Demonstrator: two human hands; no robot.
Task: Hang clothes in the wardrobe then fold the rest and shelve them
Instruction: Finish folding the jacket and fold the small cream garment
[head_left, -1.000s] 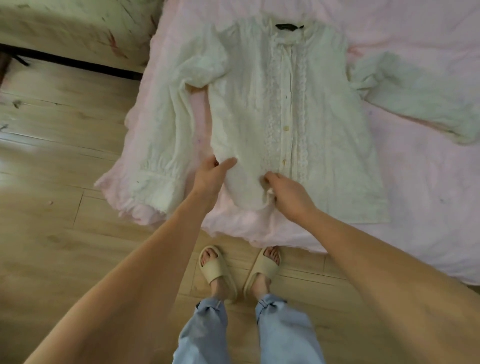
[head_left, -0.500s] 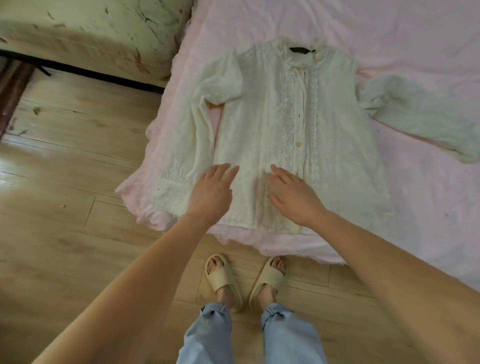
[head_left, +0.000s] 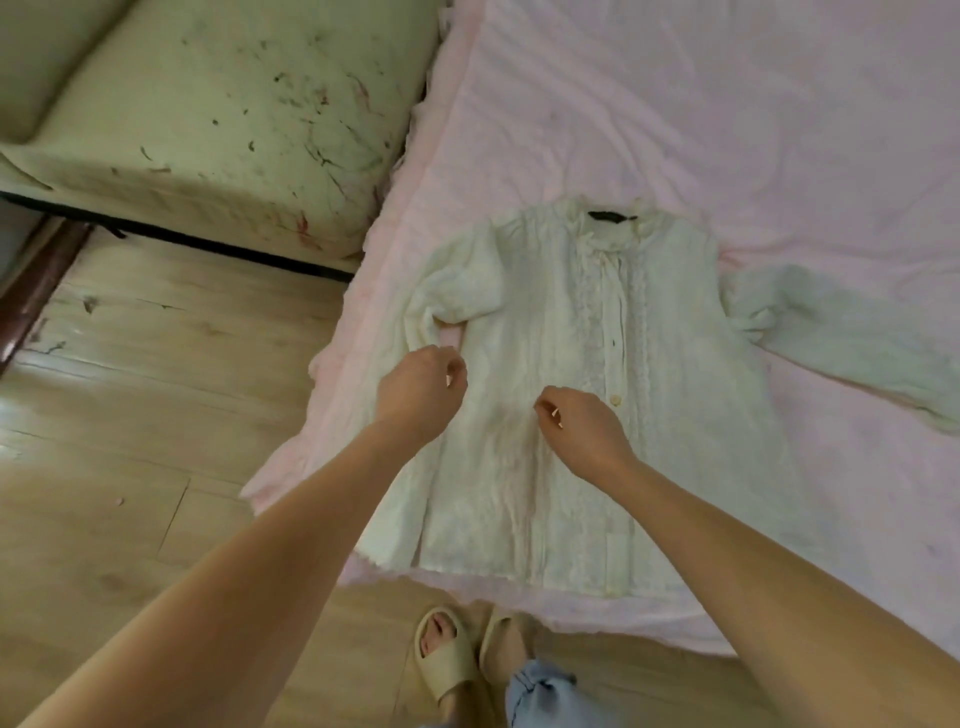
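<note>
A cream-white blouse with lace and buttons down its front lies face up on the pink bedsheet, collar away from me. Its left sleeve is folded down along the body. The right sleeve stretches out to the right. My left hand hovers at the blouse's left side, just below the armpit. My right hand is over the middle of the front, beside the button strip. Both have curled fingers, and I see no cloth caught in them.
The bed's corner and near edge hang over the wooden floor. A pale green stained cushioned seat stands at the upper left, against the bed. My feet in beige slippers are at the bed's edge.
Both hands left the hem, lay flat on the lower front, then moved up the blouse and curled their fingers. The hem now lies flat, and more of the bed is in view.
</note>
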